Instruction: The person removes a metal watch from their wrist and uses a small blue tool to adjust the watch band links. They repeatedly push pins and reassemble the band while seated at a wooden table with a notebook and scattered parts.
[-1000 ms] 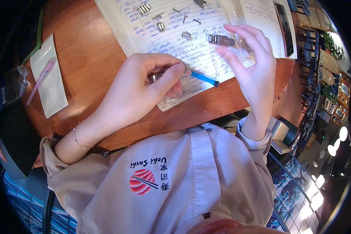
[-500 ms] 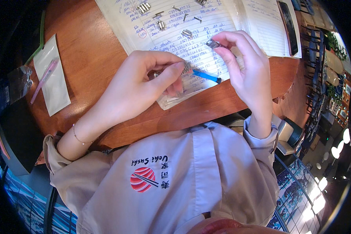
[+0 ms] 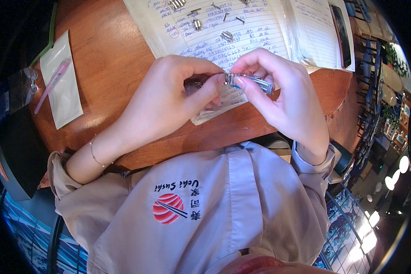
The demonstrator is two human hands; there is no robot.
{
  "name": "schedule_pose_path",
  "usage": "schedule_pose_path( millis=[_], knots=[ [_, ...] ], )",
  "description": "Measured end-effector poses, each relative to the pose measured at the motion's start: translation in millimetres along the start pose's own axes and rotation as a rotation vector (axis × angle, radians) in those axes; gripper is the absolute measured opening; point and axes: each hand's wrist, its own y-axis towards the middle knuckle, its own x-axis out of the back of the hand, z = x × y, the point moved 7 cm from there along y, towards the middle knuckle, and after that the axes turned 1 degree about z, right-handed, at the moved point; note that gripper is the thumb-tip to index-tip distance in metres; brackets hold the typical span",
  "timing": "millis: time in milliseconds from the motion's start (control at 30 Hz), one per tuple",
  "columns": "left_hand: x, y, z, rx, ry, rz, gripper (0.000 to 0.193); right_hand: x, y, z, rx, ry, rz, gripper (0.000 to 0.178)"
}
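**2 hands close on a small metal clip above the notebook**

Both hands meet over the near edge of an open notebook (image 3: 242,27) lying on a round wooden table (image 3: 114,59). The left hand (image 3: 169,98) and the right hand (image 3: 283,96) pinch a small silvery metal clip (image 3: 249,82) between thumb and fingertips, the left taking its near end, the right wrapping its far end. Each hand is narrowed to a pinch grip on the piece, with the other fingers curled under. The clip hangs just above the notebook's lower margin, clear of the page; something blue shows beneath it, too hidden to identify.

The clip looks light, stiff and smooth, so it is likely to be slippery under bare fingertips and liable to spring or twist if squeezed off-centre. The flat sides near each end seem the safest places to take hold, rather than the thin edges, which could dig in. It does not look fragile, though its small size means it could drop and skid across the paper.

Farther up the notebook page lie several more clips (image 3: 194,23), scattered loose and apart from one another. Left of the notebook, well apart, a pale envelope (image 3: 66,86) rests on the table with a pink pen (image 3: 52,84) lying across it. At the notebook's right edge sits a dark phone (image 3: 342,29).
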Motion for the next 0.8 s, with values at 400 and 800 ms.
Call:
schedule_pose_path(
  millis=[400, 800],
  knots=[
    [-0.5, 1.1, 1.1, 0.024, -0.019, 0.054, 0.022, 1.5, 6.2, 1.9, 0.019, -0.056, 0.033, 0.007],
    [1.4, 1.9, 4.8, -0.006, -0.038, 0.057, 0.023, 0.7, 6.2, -11.8, -0.115, 0.13, 0.116, 0.006]
  ],
)
